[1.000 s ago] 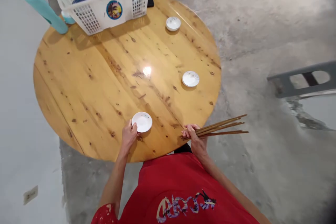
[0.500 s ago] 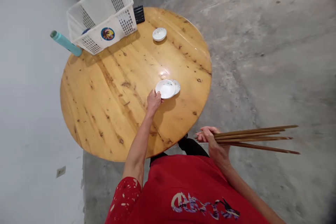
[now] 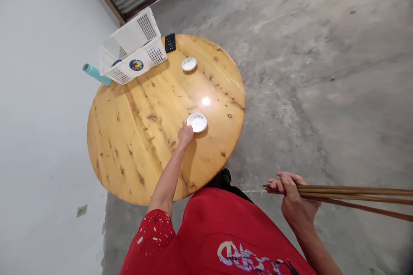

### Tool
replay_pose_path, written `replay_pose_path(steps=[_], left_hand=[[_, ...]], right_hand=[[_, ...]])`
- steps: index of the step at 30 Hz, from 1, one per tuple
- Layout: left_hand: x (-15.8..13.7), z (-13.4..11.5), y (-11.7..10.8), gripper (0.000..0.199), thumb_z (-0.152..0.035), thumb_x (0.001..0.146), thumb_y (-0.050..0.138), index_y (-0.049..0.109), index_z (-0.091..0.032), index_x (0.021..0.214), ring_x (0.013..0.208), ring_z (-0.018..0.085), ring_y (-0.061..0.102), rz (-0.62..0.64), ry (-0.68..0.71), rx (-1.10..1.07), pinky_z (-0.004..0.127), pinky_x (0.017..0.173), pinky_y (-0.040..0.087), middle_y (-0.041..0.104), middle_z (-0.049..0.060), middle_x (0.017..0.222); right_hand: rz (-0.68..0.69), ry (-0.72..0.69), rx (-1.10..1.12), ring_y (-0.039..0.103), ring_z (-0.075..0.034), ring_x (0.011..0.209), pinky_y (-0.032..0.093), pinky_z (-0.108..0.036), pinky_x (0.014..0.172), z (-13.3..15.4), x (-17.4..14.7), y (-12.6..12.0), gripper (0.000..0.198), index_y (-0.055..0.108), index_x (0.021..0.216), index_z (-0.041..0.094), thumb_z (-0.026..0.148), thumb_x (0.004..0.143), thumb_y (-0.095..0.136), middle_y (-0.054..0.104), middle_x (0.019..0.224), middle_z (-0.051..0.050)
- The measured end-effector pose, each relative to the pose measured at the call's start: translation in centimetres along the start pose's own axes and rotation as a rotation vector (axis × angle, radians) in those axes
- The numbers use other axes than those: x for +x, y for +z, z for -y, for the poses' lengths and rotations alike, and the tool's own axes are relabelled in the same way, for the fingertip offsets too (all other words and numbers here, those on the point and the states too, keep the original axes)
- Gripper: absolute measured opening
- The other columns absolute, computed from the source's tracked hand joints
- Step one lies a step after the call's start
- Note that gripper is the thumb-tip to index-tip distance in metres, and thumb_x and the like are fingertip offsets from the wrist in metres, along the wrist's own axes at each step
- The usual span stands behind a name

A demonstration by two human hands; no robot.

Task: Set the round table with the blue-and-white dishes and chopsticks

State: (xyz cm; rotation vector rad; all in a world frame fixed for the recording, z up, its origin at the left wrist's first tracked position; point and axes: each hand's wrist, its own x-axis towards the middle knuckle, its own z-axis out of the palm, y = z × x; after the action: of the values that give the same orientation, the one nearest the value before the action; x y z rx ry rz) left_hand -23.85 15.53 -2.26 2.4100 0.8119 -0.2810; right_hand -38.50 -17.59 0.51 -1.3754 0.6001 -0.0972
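My left hand reaches over the table and pinches the near-left rim of a small white bowl. That bowl sits on top of another dish, of which only a thin edge shows at the right. Off the table's right side, above the floor, my right hand is closed around several long brown chopsticks. Their thin ends stick out past my fingers on the left, and the long parts run to the right edge of the view. A second white bowl stands farther back on the table, apart from both hands.
On the round wooden table, a white plastic basket stands at the back left. Beside it are a turquoise bottle and a black tray-like object. A white wall rises at the left; concrete floor lies to the right.
The bowl in my left hand has shifted over the dish beneath, now covering nearly all of it. My right hand with the chopsticks has moved right and lower in view. The camera view has shifted.
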Motion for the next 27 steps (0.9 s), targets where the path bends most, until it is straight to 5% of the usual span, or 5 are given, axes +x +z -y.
replay_pose_path(steps=[3,6,16,21,27], left_hand=[[0.2,0.2,0.3,0.027,-0.031,0.098,0.046,0.056,-0.018,0.119,0.081,0.026,0.075,0.070,-0.020,-0.097,0.036,0.084,0.054,0.075,0.010,0.082],[0.3,0.7,1.1,0.029,-0.033,0.097,0.048,0.055,-0.020,0.122,0.063,0.020,0.072,0.129,-0.058,-0.357,0.030,0.066,0.056,0.075,0.006,0.085],[-0.1,0.6,2.7,0.033,-0.029,0.093,0.053,0.056,-0.017,0.123,0.050,0.014,0.064,0.137,-0.120,-0.635,0.023,0.046,0.050,0.074,0.008,0.092],[-1.0,-0.3,3.2,0.037,-0.030,0.088,0.056,0.059,-0.016,0.121,0.045,0.011,0.059,0.068,-0.166,-0.742,0.021,0.043,0.047,0.070,0.003,0.077],[-2.0,-2.4,4.2,0.035,-0.034,0.083,0.062,0.065,-0.015,0.113,0.045,0.011,0.059,-0.135,-0.385,-0.793,0.021,0.044,0.047,0.067,0.001,0.071]], right_hand=[[-0.013,0.011,0.008,0.057,-0.014,0.056,0.058,-0.037,0.078,0.2,-0.1,0.5,0.036,0.068,0.083,0.020,0.053,0.078,0.082,0.048,0.052,0.008],[-0.011,0.028,-0.037,0.061,-0.016,0.058,0.059,-0.036,0.074,0.3,0.2,1.2,0.038,0.068,0.083,0.021,0.056,0.077,0.082,0.050,0.052,0.007],[0.134,0.128,-0.276,0.062,-0.020,0.054,0.053,-0.029,0.050,0.2,3.5,4.0,0.057,0.070,0.080,0.018,0.073,0.067,0.081,0.055,0.051,0.001],[0.217,0.132,-0.303,0.060,-0.018,0.053,0.052,-0.029,0.050,1.2,8.4,4.1,0.056,0.071,0.081,0.018,0.072,0.068,0.081,0.055,0.052,0.002],[0.254,0.105,-0.280,0.058,-0.016,0.052,0.056,-0.030,0.056,5.3,18.5,2.6,0.052,0.069,0.079,0.019,0.068,0.070,0.082,0.053,0.051,0.003]])
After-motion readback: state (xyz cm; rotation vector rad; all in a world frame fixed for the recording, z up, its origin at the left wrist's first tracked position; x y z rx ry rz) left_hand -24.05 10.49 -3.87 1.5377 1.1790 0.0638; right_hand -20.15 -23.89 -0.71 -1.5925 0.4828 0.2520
